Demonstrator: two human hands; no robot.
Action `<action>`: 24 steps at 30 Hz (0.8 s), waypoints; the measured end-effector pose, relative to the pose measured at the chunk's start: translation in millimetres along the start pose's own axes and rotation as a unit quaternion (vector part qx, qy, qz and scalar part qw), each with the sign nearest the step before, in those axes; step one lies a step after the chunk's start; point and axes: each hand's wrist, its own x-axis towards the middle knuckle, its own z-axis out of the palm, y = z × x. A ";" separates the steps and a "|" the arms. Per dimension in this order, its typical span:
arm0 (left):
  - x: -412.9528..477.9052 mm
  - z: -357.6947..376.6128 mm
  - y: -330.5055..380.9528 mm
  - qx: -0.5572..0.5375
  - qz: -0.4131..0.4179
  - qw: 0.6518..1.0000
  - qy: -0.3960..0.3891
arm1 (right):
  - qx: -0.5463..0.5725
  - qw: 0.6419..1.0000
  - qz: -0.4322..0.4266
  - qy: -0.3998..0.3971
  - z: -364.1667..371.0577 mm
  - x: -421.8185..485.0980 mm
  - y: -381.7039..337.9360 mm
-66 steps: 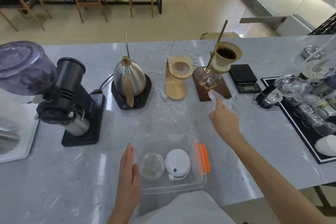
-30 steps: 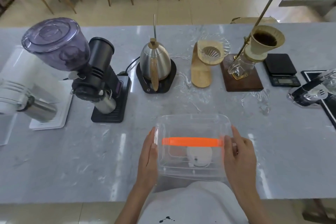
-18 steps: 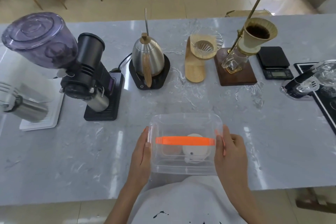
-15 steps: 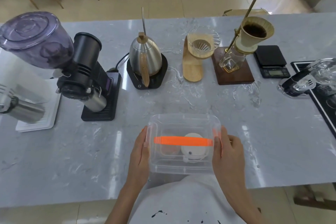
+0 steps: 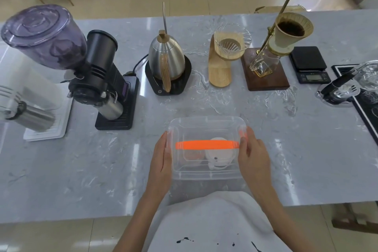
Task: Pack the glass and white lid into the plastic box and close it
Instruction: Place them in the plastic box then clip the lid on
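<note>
The clear plastic box [image 5: 206,127] sits near the counter's front edge with its transparent cover on top and an orange handle [image 5: 206,145] lying across it. Inside, seen through the cover, the glass [image 5: 193,154] lies at the left and the white lid [image 5: 219,157] at the right. My left hand [image 5: 161,161] presses flat against the box's left side. My right hand [image 5: 253,157] holds the right side, its fingers at an orange clip [image 5: 243,134].
Behind the box stand a black grinder [image 5: 98,80], a steel kettle [image 5: 166,61] on a black base, a wooden dripper stand [image 5: 219,67], a pour-over set [image 5: 266,67] on a dark board, and a scale [image 5: 309,64]. Glassware on a black tray [image 5: 366,112] lies at the right.
My right hand brought the cover over and set it on the box. Both hands now clamp the box's sides; in the last half second they hardly move.
</note>
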 end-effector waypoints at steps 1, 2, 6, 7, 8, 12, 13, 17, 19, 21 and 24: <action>0.2 -0.8 1.4 0.021 0.005 1.000 0.001 | -0.002 1.000 -0.002 0.004 0.5 0.9 0.1; 0.1 -1.2 3.1 0.033 0.006 0.999 0.011 | -0.015 1.000 -0.010 0.014 1.2 0.8 0.4; -2.2 -5.8 4.9 -0.066 -0.087 0.993 0.037 | -0.015 1.000 0.008 0.017 2.4 7.7 8.1; -1.6 -7.9 5.5 -0.101 -0.141 0.985 0.020 | 0.042 0.999 0.026 -0.014 1.1 10.1 8.7; -0.8 -9.7 5.4 -0.134 -0.188 0.973 -0.006 | 0.109 0.992 0.035 -0.050 -0.8 11.2 8.7; 0.9 -7.3 9.8 -0.132 -0.203 0.970 -0.002 | 0.243 0.963 0.030 -0.113 -10.4 5.5 2.3; 0.6 -5.9 11.7 -0.096 -0.179 0.979 0.016 | 0.247 0.962 0.029 -0.113 -10.8 5.0 1.1; -3.9 7.2 22.6 0.034 -0.099 0.993 0.063 | 0.244 0.963 0.037 -0.107 -10.4 5.1 -0.6; -7.3 15.3 28.6 0.102 -0.065 0.989 0.081 | 0.249 0.963 0.045 -0.096 -8.0 3.7 -0.4; -8.7 18.3 31.2 0.135 -0.046 0.986 0.090 | 0.252 0.963 0.064 -0.072 -4.2 1.2 -1.1; -9.4 17.9 31.1 0.121 -0.044 0.988 0.083 | 0.254 0.960 0.111 -0.042 -2.8 0.3 -1.1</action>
